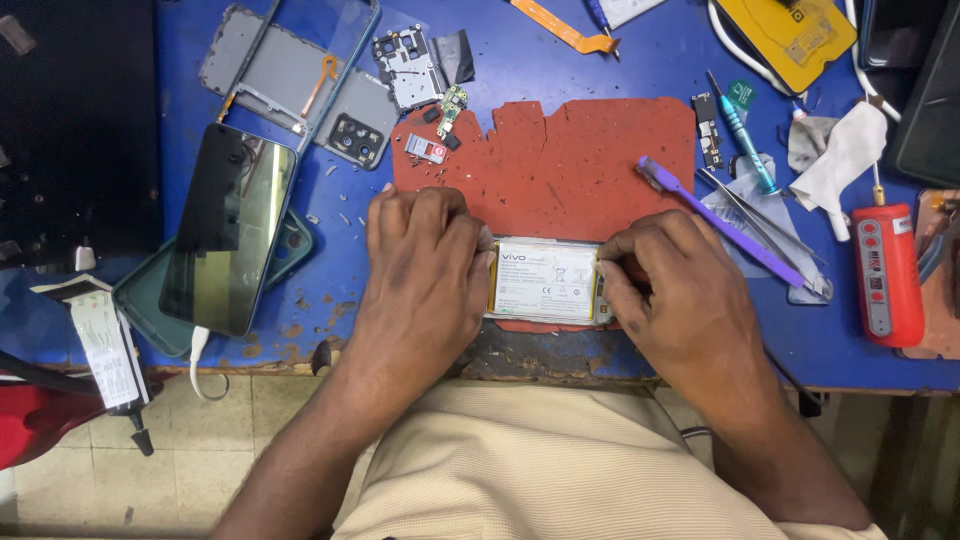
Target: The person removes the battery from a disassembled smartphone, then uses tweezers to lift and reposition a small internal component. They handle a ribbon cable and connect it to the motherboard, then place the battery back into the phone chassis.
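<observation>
A flat white phone battery (545, 281) with a yellow edge lies on the near end of a worn red mat (560, 165) on the blue worktable (650, 70). My left hand (425, 270) presses its curled fingers against the battery's left end. At the battery's right end my right hand (680, 290) pinches the edge with its fingertips. Both hands grip the battery between them, close to the table's front edge.
A phone with a dark screen (232, 225) lies left on a green case. Behind it rest a grey phone frame (300, 80), a circuit board (408, 65) and small parts. Right of the mat are a purple pry tool (710, 220), tweezers (765, 225), a teal screwdriver (745, 135) and a red tool (886, 270).
</observation>
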